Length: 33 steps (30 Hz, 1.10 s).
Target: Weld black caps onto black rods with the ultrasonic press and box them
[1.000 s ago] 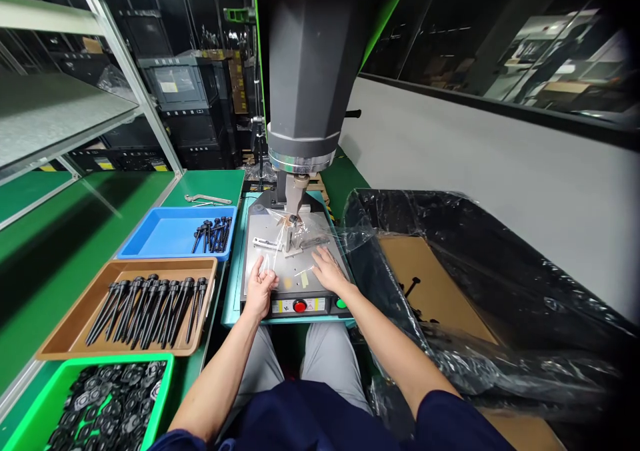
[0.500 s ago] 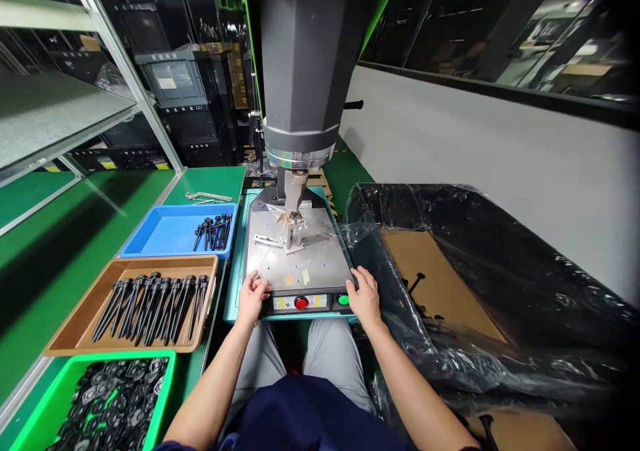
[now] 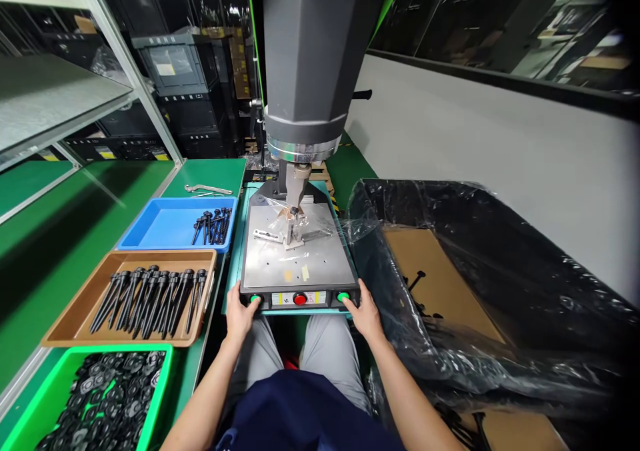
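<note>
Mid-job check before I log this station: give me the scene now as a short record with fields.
Left grip: thumb at the left green button
Right grip: thumb at the right green button
Button press: cannot tell
Red button: between the green buttons
Machine tip: over the metal plate, clear film around its lower end
Blue tray: short black parts at its right end
Brown tray: long black parts
Green bin: small black pieces
Cardboard: at right, in black plastic

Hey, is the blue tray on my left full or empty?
Neither: the blue tray is partly filled. Black parts lie bunched toward its right end, and its blue floor shows across the left.
</note>
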Each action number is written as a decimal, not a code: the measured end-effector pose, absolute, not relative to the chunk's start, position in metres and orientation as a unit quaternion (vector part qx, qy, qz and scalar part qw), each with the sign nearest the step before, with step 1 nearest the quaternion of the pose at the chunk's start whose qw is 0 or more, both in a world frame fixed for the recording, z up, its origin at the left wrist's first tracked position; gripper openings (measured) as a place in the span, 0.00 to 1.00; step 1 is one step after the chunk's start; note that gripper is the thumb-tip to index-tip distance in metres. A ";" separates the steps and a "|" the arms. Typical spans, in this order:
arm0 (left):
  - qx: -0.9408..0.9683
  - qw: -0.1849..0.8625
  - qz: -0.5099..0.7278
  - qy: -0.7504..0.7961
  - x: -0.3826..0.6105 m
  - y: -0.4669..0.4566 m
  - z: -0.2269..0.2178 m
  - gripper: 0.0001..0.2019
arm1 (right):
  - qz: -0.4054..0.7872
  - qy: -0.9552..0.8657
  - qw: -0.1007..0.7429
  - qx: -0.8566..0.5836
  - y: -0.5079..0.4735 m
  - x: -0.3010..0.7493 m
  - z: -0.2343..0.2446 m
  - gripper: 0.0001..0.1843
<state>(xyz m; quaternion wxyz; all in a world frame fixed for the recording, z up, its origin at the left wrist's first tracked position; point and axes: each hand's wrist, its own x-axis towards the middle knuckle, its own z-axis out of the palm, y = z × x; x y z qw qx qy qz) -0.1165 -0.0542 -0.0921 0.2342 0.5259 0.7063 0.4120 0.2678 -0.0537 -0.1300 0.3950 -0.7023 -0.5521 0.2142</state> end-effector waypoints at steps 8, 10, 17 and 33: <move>0.560 0.200 0.414 0.689 -0.124 -0.054 -0.098 0.35 | 0.195 -0.532 0.411 -0.714 -0.055 0.261 -0.133 0.42; 0.558 0.204 0.415 0.689 -0.123 -0.053 -0.098 0.36 | 0.194 -0.536 0.409 -0.712 -0.055 0.261 -0.132 0.42; 0.556 0.232 0.406 0.687 -0.124 -0.054 -0.095 0.37 | 0.213 -0.544 0.399 -0.707 -0.057 0.261 -0.128 0.44; 0.458 0.373 0.561 0.580 -0.071 0.021 -0.012 0.21 | 0.264 -0.523 0.411 -0.699 -0.058 0.264 -0.131 0.48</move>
